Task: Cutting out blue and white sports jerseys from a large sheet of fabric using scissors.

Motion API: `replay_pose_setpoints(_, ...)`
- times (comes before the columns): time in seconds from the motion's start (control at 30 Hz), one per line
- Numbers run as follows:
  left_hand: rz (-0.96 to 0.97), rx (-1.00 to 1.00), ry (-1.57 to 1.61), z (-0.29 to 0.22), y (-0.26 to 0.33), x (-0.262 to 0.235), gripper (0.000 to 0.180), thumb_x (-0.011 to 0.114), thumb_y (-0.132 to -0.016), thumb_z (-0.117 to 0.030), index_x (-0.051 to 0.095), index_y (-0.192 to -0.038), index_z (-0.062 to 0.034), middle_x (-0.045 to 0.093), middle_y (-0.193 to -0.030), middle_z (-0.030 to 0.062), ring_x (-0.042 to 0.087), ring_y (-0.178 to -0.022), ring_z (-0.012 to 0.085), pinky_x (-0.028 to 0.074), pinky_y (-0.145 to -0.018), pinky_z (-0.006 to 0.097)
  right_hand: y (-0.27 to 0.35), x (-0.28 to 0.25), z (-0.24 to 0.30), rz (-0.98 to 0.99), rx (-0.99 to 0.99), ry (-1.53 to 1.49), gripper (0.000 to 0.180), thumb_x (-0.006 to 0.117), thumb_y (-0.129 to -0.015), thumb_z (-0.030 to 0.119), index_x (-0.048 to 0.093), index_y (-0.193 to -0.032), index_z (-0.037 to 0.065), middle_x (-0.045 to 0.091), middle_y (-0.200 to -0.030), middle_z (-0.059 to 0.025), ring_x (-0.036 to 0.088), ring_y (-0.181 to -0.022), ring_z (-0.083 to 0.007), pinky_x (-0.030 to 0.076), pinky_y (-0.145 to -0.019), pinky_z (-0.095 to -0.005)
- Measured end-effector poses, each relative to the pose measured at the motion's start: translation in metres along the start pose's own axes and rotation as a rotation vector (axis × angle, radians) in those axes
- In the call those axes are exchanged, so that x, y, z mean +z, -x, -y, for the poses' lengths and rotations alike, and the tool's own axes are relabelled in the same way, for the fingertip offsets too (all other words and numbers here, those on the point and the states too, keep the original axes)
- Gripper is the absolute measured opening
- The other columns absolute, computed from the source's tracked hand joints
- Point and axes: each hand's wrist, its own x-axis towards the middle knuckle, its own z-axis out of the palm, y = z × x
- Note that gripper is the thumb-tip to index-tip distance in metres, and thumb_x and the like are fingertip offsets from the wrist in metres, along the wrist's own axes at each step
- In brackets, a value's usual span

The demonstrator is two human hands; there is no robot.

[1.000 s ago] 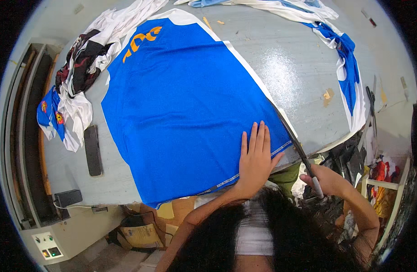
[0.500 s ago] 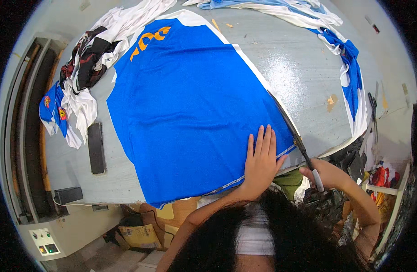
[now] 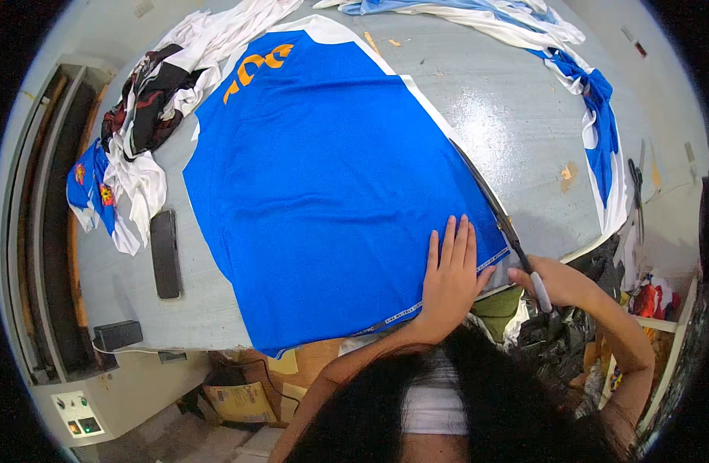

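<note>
- The blue fabric [image 3: 324,177] covered the middle of the grey table [image 3: 516,131], lying flat and low enough for a hand to pass over it.
- A bare strip of table lay open to the right of the fabric, between its edge and the blue-and-white cloth [image 3: 601,147] draped along the far right side.
- The long dark blade [image 3: 486,197] ran along the fabric's right edge, barring that line.
- On the left, a heap of garments [image 3: 138,131] and a flat black bar [image 3: 165,253] crowded the table's edge.
- The left hand [image 3: 449,282] lay flat on the fabric's near corner; the right hand [image 3: 551,282] gripped the blade's handle just beside it.
</note>
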Motion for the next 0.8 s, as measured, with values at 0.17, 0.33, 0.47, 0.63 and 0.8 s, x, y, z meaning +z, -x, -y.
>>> replay_pose_setpoints(0.17, -0.006, -0.006, -0.002, 0.0, 0.002, -0.001, 0.065, 0.055, -0.079, -0.041, 0.04, -0.123, 0.0058, 0.037, -0.132, 0.0183, 0.03, -0.126, 0.0294, 0.021, -0.104, 0.046, -0.007, 0.005, -0.002, -0.098, -0.058, 0.071, 0.06, 0.041, -0.087, 0.05, 0.055, -0.08, -0.008, 0.057, -0.075, -0.0291, 0.057, -0.075, -0.0425, 0.043, -0.069, -0.0455)
replay_pose_setpoints(0.33, 0.016, -0.002, -0.009, 0.0, 0.0, -0.005, 0.066, 0.054, -0.079, -0.041, 0.04, -0.123, 0.0057, 0.036, -0.132, 0.0178, 0.03, -0.126, 0.0291, 0.02, -0.104, 0.045, -0.005, -0.005, 0.001, -0.062, -0.062, 0.063, 0.063, 0.041, -0.086, 0.052, 0.055, -0.078, -0.009, 0.056, -0.074, -0.0297, 0.057, -0.075, -0.0425, 0.043, -0.069, -0.0456)
replay_pose_setpoints(0.47, 0.018, -0.005, -0.011, 0.0, -0.001, -0.005, 0.066, 0.054, -0.079, -0.041, 0.04, -0.123, 0.0057, 0.036, -0.133, 0.0172, 0.029, -0.126, 0.0289, 0.019, -0.104, 0.045, -0.021, -0.015, 0.008, -0.066, -0.091, 0.12, 0.063, 0.041, -0.086, 0.052, 0.054, -0.074, -0.009, 0.056, -0.073, -0.0302, 0.057, -0.074, -0.0426, 0.043, -0.068, -0.0451)
replay_pose_setpoints(0.63, 0.013, -0.011, 0.005, 0.0, 0.001, -0.004, 0.065, 0.055, -0.079, -0.04, 0.04, -0.123, 0.0062, 0.036, -0.133, 0.0172, 0.029, -0.126, 0.0292, 0.02, -0.104, 0.045, -0.032, -0.007, 0.003, -0.139, -0.056, 0.135, 0.065, 0.041, -0.085, 0.054, 0.054, -0.073, -0.008, 0.056, -0.069, -0.0276, 0.058, -0.068, -0.0402, 0.044, -0.064, -0.0434)
replay_pose_setpoints(0.8, 0.004, 0.01, 0.037, 0.0, 0.001, -0.002, 0.066, 0.054, -0.079, -0.039, 0.039, -0.124, 0.0069, 0.036, -0.132, 0.0179, 0.029, -0.126, 0.0297, 0.02, -0.104, 0.045, -0.03, -0.022, 0.02, 0.054, 0.029, -0.011, 0.064, 0.039, -0.086, 0.054, 0.054, -0.072, -0.007, 0.057, -0.064, -0.0252, 0.06, -0.065, -0.0361, 0.045, -0.062, -0.0408)
